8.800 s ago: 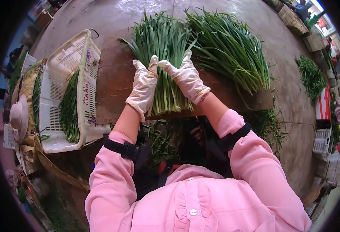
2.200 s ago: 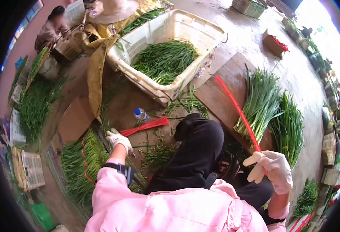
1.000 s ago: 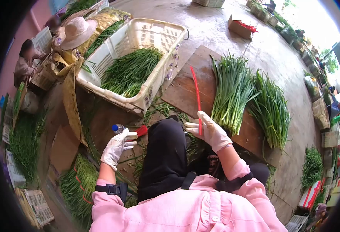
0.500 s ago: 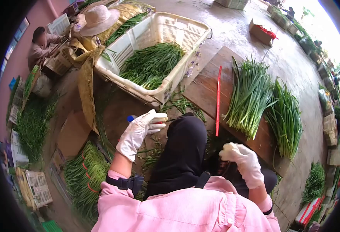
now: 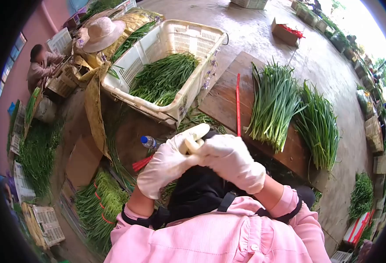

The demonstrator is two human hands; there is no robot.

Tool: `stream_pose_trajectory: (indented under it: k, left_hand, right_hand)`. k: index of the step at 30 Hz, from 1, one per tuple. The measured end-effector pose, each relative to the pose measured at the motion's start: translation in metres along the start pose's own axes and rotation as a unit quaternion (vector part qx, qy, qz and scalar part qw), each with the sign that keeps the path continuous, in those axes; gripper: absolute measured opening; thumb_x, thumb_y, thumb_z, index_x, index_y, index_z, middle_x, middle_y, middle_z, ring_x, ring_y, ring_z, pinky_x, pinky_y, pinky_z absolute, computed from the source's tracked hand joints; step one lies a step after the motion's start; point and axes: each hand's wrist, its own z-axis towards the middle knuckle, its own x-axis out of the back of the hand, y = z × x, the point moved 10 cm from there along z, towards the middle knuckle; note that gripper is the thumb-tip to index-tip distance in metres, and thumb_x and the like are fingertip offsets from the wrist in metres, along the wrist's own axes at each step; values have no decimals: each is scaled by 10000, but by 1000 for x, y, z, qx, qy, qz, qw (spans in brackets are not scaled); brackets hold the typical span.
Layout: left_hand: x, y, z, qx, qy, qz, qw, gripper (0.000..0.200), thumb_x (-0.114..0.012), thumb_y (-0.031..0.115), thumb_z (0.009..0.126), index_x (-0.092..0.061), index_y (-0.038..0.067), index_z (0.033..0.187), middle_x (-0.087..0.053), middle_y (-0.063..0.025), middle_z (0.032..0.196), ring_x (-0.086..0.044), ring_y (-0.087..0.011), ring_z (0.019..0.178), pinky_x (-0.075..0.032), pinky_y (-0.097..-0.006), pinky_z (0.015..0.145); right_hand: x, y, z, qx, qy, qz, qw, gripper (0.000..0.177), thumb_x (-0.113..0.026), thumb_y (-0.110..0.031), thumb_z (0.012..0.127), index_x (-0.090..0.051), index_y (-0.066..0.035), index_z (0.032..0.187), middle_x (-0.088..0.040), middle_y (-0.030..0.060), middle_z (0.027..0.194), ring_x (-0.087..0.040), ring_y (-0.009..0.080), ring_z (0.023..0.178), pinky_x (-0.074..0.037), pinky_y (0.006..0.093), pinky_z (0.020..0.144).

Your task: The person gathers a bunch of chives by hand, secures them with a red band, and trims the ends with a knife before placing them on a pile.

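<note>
Both my hands wear white gloves and meet above my dark-clad knee. My left hand (image 5: 170, 161) reaches up and right, with at least one finger stretched out. Against its fingers presses my right hand (image 5: 231, 161), its own fingers curled; what they pinch, perhaps the left glove, is hidden. Red strips (image 5: 141, 163) lie just beside my left hand, near a bottle with a blue cap (image 5: 148, 141). On a wooden board (image 5: 222, 94) rest a large bundle of garlic chives (image 5: 274, 107), a second bundle (image 5: 318, 127) and a single red strip (image 5: 238, 105).
A white plastic crate (image 5: 182, 98) holding loose chives (image 5: 164, 76) stands ahead. Tied chives (image 5: 98, 204) lie at lower left. A straw hat (image 5: 103, 34) sits on yellow sacking. Another person (image 5: 41, 68) works at far left. A cardboard box (image 5: 285, 34) holds red strips.
My hands have come together from apart, the right moving left and up across my knee. The red strips and bottle beside my left hand show more fully. The whole view has shifted slightly.
</note>
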Motion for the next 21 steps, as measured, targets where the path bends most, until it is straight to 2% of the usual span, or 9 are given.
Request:
stream_pose_trajectory:
  k: [2,6,8,9,10,12,16,18,21]
  left_hand:
    - [10,17,4,-45,-40,11,998,614,-637,227,1039,-411,-25,1551,-580,-111,1459,-608,-199,1266,-446,-323,1118]
    - [34,24,6,-32,-15,-231,972,774,-417,569,1076,-394,-45,1545,-520,-182,1522,-602,-304,1308,-506,-399,1083]
    - [30,33,11,-49,-93,-326,939,778,-438,581,1073,-389,-23,1560,-490,-188,1558,-567,-321,1349,-463,-415,1123]
    - [41,25,19,-43,-55,-309,948,777,-470,568,1069,-390,-32,1557,-499,-189,1545,-583,-322,1322,-471,-408,1111]
    - [65,4,36,-37,-27,-264,963,681,-568,456,1066,-448,-36,1521,-564,-150,1477,-608,-266,1269,-482,-378,1087]
    - [92,13,42,-98,147,227,958,554,-641,322,1054,-522,-24,1470,-624,-95,1390,-618,-187,1212,-490,-342,1054]
    - [66,21,104,-135,105,293,941,408,-635,260,1059,-616,20,1388,-691,-72,1276,-626,-149,1179,-504,-293,1003]
    - [39,11,125,21,30,173,984,422,-547,331,1091,-638,43,1385,-648,-122,1395,-606,-220,1289,-464,-313,1076]
    - [-28,55,132,-61,-60,9,996,703,-432,581,1069,-616,-25,1375,-638,-183,1397,-636,-301,1250,-472,-375,1073]
  right_hand:
    - [22,24,-17,-44,93,-2,995,105,-775,-141,878,-734,-57,829,-723,44,709,-684,206,616,-537,335,595]
    - [60,66,-76,-253,52,-97,961,238,-738,-182,957,-711,-18,788,-722,96,713,-682,198,610,-536,313,613]
    - [59,89,-122,-319,22,59,946,119,-723,-126,940,-724,-9,923,-750,166,907,-725,269,775,-575,339,728]
    - [57,93,-138,-301,-15,-71,951,117,-716,-100,922,-714,-12,999,-729,201,1005,-714,318,890,-577,367,800]
    - [56,93,-156,-281,-60,-198,937,189,-701,-85,906,-690,-19,1083,-700,215,1100,-679,367,1002,-564,412,868]
    - [48,116,-201,-337,-195,-336,858,267,-671,-189,927,-671,-41,1149,-692,184,1130,-668,405,1043,-551,465,902]
    - [35,129,-202,-364,-107,-89,921,408,-577,-412,1003,-708,-26,1016,-670,225,925,-674,423,920,-535,522,811]
    - [25,129,-186,-380,-87,-15,921,425,-569,-435,1019,-725,-41,1055,-675,206,891,-688,390,924,-535,486,798]
    - [42,110,-184,-571,-30,123,811,383,-593,-430,1048,-757,-83,1065,-748,95,937,-690,214,801,-524,329,694]
